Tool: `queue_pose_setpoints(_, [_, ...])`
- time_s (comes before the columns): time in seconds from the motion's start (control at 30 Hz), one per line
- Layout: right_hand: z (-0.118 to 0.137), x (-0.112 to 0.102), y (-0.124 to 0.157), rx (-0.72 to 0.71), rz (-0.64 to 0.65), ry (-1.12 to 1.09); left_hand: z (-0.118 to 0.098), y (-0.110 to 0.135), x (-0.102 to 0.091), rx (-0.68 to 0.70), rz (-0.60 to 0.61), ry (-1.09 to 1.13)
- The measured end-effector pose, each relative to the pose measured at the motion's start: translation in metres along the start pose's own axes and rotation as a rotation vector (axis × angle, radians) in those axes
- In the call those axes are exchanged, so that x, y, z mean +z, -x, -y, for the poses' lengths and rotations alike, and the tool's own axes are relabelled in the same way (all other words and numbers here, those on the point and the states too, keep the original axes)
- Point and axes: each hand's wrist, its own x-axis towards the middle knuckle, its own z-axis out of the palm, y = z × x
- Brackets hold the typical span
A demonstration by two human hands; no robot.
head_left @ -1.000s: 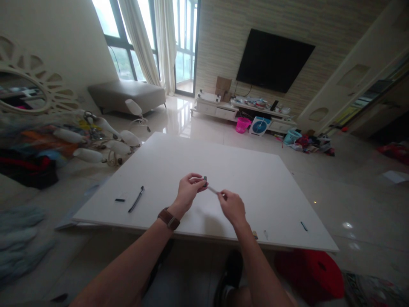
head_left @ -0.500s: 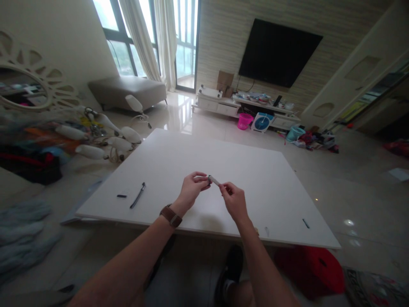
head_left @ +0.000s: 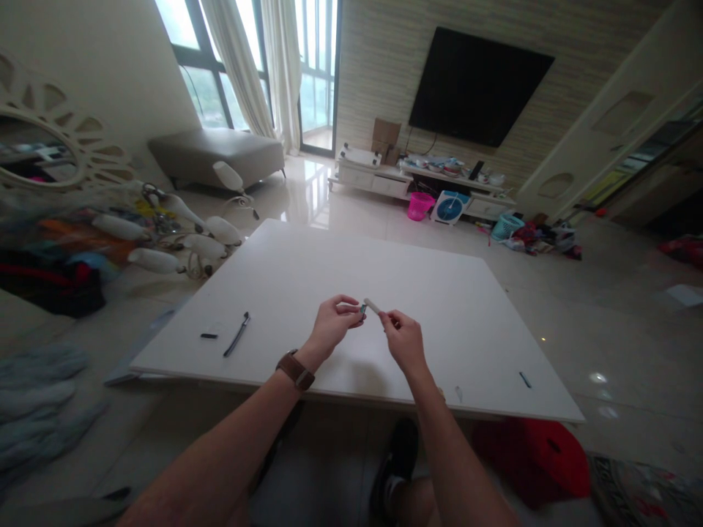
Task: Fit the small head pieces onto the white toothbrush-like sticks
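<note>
Over the white table [head_left: 340, 267], my left hand [head_left: 328, 323] pinches a small dark, greenish piece [head_left: 363, 309] between thumb and fingertips. My right hand [head_left: 403, 339] is closed on the lower end of a pale, flat, round-tipped stick [head_left: 371, 304]. The stick slants up and left, its tip right beside the greenish piece; I cannot tell whether they touch. On the tabletop to the left lie a slim black tool [head_left: 236, 335] and a short black bar [head_left: 209, 336].
A thin dark strip [head_left: 525, 380] lies near the table's right end, and a small clear item [head_left: 458, 394] by its front edge. A lamp with several white shades [head_left: 204, 247] stands off the left side. Under the front right corner is a red object [head_left: 541, 461].
The stick's tip has shifted slightly up and right, off the greenish piece, which shows more plainly now. My right hand has moved a little right; the left hand has barely moved.
</note>
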Motion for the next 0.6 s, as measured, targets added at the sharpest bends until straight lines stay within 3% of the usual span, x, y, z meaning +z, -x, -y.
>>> queue_pose_setpoints(0.07, [-0.007, 0.001, -0.008, 0.113, -0.143, -0.128, 0.0, 0.0, 0.001, -0.009, 0.005, 0.008])
queue_pose_setpoints(0.13, [-0.012, -0.002, -0.015, 0.227, -0.184, -0.417, -0.001, 0.0, 0.001, -0.015, 0.009, 0.023])
queue_pose_setpoints(0.23, [-0.013, -0.007, -0.019, 0.34, -0.088, -0.901, -0.002, -0.001, 0.001, -0.018, 0.001, 0.038])
queue_pose_setpoints(0.33, [-0.012, -0.01, -0.017, 0.411, -0.036, -1.207, -0.001, -0.001, 0.002, -0.009, 0.003, 0.046])
queue_pose_setpoints(0.43, [-0.009, -0.007, -0.016, 0.458, -0.076, -1.352, 0.0, 0.0, 0.003, -0.011, 0.006, 0.053])
queue_pose_setpoints(0.6, [-0.012, -0.002, -0.018, 0.341, -0.067, -1.369, 0.003, 0.0, 0.004, -0.02, 0.014, 0.058])
